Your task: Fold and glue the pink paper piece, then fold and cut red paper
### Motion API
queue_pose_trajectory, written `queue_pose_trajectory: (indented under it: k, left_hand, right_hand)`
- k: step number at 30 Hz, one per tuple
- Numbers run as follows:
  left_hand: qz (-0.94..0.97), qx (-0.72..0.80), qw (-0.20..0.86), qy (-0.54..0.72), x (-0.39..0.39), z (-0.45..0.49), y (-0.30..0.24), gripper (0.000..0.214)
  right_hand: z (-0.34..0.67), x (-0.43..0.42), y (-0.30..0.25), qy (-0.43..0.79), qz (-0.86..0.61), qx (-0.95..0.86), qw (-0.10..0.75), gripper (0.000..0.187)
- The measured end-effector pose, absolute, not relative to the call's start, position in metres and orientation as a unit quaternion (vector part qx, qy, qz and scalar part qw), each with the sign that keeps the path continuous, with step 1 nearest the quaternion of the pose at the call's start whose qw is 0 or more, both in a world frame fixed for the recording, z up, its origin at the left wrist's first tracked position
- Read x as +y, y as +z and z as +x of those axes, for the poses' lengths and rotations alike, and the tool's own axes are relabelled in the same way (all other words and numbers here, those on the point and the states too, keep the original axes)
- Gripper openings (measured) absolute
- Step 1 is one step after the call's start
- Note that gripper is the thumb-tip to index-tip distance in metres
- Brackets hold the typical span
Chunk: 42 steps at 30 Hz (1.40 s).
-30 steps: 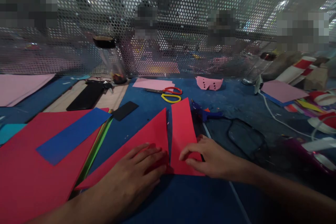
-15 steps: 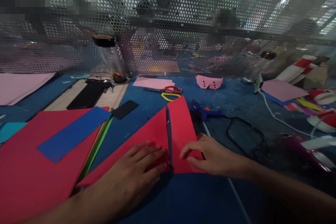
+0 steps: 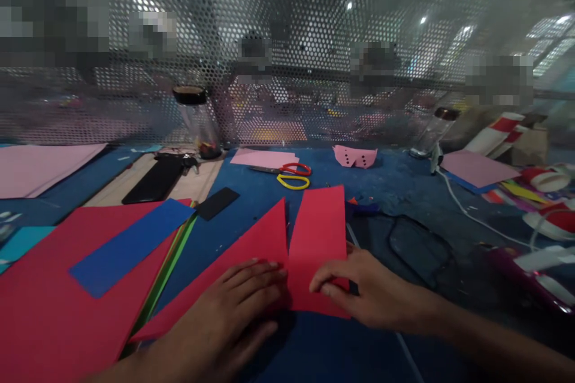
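Note:
My left hand [image 3: 236,305] lies with its fingers stretched over a red triangular sheet [image 3: 258,239], near that sheet's right edge. Beside it, my right hand [image 3: 366,287] pinches the right edge of a red four-sided piece of sheet [image 3: 318,227], thumb and fingers bent round it. The two red pieces meet or nearly meet low down, with a widening gap toward their tops. Behind the right piece, a blue glue gun [image 3: 365,209] is mostly hidden. Scissors [image 3: 294,176] with one red and one yellow handle lie beyond the pieces.
At left is a stack of coloured sheets [image 3: 45,311] topped by a blue strip [image 3: 132,248]. A phone [image 3: 155,179] and a bottle [image 3: 200,125] stand farther back. A pink mask-like cutout [image 3: 354,157] sits near the perforated screen [image 3: 278,102]. Black cable [image 3: 422,224] loops at right.
The right red piece has turned clockwise in my right hand, its top swinging right across the glue gun. My left hand stays on the triangular sheet. The view has tilted up slightly.

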<state>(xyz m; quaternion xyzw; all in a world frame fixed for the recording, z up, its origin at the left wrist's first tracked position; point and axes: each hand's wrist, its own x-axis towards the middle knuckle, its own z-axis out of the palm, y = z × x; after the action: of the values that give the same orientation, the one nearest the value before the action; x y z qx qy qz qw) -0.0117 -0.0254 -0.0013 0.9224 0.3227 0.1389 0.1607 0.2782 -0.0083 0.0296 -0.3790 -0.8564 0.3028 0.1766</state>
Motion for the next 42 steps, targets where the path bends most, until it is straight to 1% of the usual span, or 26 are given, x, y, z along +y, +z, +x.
queue_pose_trajectory:
  k: [2, 4, 7, 9, 12, 14, 17, 19, 23, 28, 30, 32, 34, 35, 37, 39, 42]
  left_hand:
    - [0.883, 0.372, 0.227, 0.175, -0.027, -0.012, -0.001, 0.047]
    - [0.823, 0.414, 0.319, 0.222, -0.027, -0.01, -0.001, 0.047]
    - [0.725, 0.427, 0.46, 0.285, -0.026, -0.006, -0.003, 0.036]
    - [0.674, 0.421, 0.528, 0.3, -0.025, -0.003, -0.005, 0.026]
    - [0.643, 0.43, 0.558, 0.3, -0.023, 0.001, -0.006, 0.012]
    - [0.65, 0.434, 0.544, 0.305, -0.023, 0.001, -0.003, 0.011]
    - [0.678, 0.433, 0.515, 0.297, -0.025, -0.002, 0.002, 0.012]
    - [0.689, 0.451, 0.49, 0.285, -0.025, -0.004, 0.005, 0.014]
    - [0.677, 0.486, 0.47, 0.29, -0.022, -0.007, 0.009, 0.017]
    - [0.631, 0.475, 0.52, 0.325, -0.013, -0.009, 0.007, 0.033]
    - [0.639, 0.476, 0.511, 0.323, -0.011, -0.01, 0.006, 0.033]
    - [0.684, 0.475, 0.457, 0.312, -0.012, -0.011, 0.005, 0.026]
    - [0.755, 0.458, 0.37, 0.288, -0.014, -0.012, 0.004, 0.021]
    - [0.791, 0.441, 0.324, 0.271, -0.014, -0.012, 0.003, 0.022]
    - [0.847, 0.41, 0.246, 0.232, -0.015, -0.013, 0.001, 0.034]
    - [0.877, 0.393, 0.195, 0.196, -0.015, -0.014, 0.0, 0.044]
    - [0.894, 0.388, 0.156, 0.162, -0.013, -0.014, -0.002, 0.048]
  right_hand:
    - [0.278, -0.013, 0.034, 0.287, -0.366, -0.864, 0.194, 0.024]
    - [0.276, -0.017, 0.036, 0.275, -0.352, -0.87, 0.208, 0.024]
    - [0.271, -0.023, 0.036, 0.27, -0.336, -0.877, 0.213, 0.026]
    - [0.268, -0.027, 0.035, 0.274, -0.327, -0.881, 0.207, 0.027]
    - [0.267, -0.027, 0.036, 0.315, -0.338, -0.866, 0.192, 0.025]
    - [0.271, -0.023, 0.039, 0.351, -0.379, -0.832, 0.202, 0.026]
    - [0.28, -0.008, 0.045, 0.362, -0.436, -0.773, 0.284, 0.026]
    - [0.285, 0.004, 0.046, 0.356, -0.473, -0.741, 0.317, 0.027]
    - [0.293, 0.025, 0.045, 0.372, -0.514, -0.706, 0.314, 0.031]
    - [0.301, 0.054, 0.055, 0.282, -0.511, -0.738, 0.34, 0.038]
    - [0.304, 0.071, 0.063, 0.25, -0.513, -0.74, 0.356, 0.037]
    - [0.304, 0.091, 0.074, 0.219, -0.515, -0.743, 0.368, 0.032]
    - [0.298, 0.111, 0.084, 0.193, -0.504, -0.754, 0.376, 0.022]
    - [0.293, 0.121, 0.089, 0.19, -0.489, -0.763, 0.379, 0.021]
    - [0.278, 0.14, 0.098, 0.187, -0.457, -0.773, 0.399, 0.02]
    - [0.26, 0.158, 0.105, 0.212, -0.435, -0.763, 0.428, 0.019]
    - [0.235, 0.188, 0.105, 0.239, -0.433, -0.747, 0.444, 0.023]
